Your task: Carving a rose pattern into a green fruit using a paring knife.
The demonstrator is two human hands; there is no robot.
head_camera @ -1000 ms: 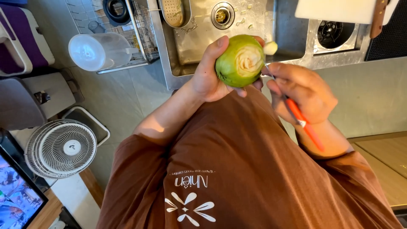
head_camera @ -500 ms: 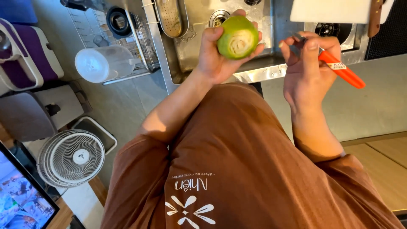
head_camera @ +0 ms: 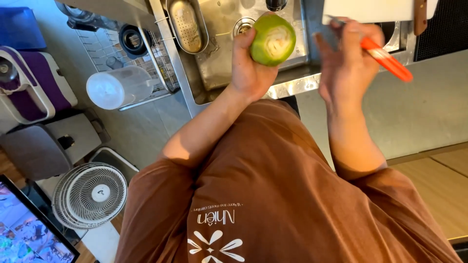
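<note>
Head cam: round green part-peeled fruit [head_camera: 273, 40] in left hand [head_camera: 248, 68].

Two hands are raised over one steel sink [head_camera: 219, 73]: the left hand [head_camera: 246, 63] grips one green fruit [head_camera: 273, 40], partly peeled, and the right hand [head_camera: 348, 61] holds one peeler with an orange handle [head_camera: 387, 59]. In the sink lies one oval metal strainer [head_camera: 187, 27], with one round drain [head_camera: 242, 25] beside it. At the far right sits one white cutting board [head_camera: 365, 9]. On the left stand one clear plastic jug [head_camera: 119, 86], one wire rack [head_camera: 146, 58] and one white fan [head_camera: 90, 195]
</note>
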